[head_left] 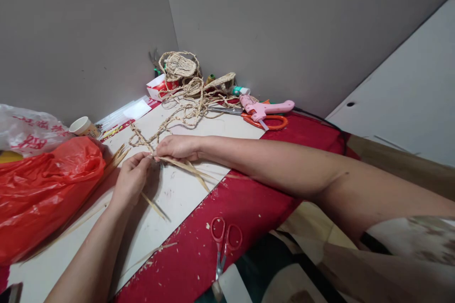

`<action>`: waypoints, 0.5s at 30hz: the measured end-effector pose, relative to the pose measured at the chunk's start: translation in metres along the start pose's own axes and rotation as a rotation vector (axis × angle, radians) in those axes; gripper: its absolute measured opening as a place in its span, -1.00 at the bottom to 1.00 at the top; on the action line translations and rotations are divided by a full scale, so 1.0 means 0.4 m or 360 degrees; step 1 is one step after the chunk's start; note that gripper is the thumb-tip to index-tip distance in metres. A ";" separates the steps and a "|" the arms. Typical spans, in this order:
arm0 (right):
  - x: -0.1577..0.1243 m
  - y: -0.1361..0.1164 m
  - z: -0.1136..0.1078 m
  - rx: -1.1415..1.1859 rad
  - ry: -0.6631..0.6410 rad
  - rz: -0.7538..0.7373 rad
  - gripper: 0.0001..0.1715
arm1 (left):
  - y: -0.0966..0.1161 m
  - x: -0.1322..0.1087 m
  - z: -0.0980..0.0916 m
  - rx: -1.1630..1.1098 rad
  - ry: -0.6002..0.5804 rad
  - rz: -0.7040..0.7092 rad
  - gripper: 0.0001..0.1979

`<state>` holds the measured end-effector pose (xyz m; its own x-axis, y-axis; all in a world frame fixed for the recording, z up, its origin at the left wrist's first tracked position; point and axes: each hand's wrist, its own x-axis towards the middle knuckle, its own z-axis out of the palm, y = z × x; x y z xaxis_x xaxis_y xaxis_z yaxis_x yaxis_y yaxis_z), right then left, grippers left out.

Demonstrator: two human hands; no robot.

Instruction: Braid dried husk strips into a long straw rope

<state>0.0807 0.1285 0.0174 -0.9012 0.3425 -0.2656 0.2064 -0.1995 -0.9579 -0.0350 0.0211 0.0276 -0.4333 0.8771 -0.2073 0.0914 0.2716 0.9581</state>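
My left hand [133, 175] and my right hand [179, 147] meet over a white board [177, 196], fingers pinched on the same braided straw cord [142, 137]. Loose flat straw strands [188, 166] stick out below my right hand, and another strand [154, 206] hangs under my left. From my fingers the braid runs back toward a tangled heap of straw cord [192, 99]. A flat coiled oval of the same braid [180, 65] lies on top of that heap. The exact grip point is partly covered by my fingers.
Red-handled scissors [223, 241] lie on the red cloth [259, 199] near the front edge. A pink glue gun [265, 108] rests by larger orange-handled scissors [273, 122]. At left are a red plastic bag [53, 189] and a paper cup [83, 127]. Grey walls close the back.
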 end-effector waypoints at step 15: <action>-0.010 -0.008 0.011 -0.1387 0.0276 -0.0535 -0.74 | -0.008 0.016 -0.035 -0.0293 -0.0399 -0.0318 -0.78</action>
<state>0.0820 0.1238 0.0220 -0.9104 0.4030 0.0936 0.2214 0.6656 -0.7127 -0.0505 0.0204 0.0261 -0.1909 0.8899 -0.4143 -0.1455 0.3917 0.9085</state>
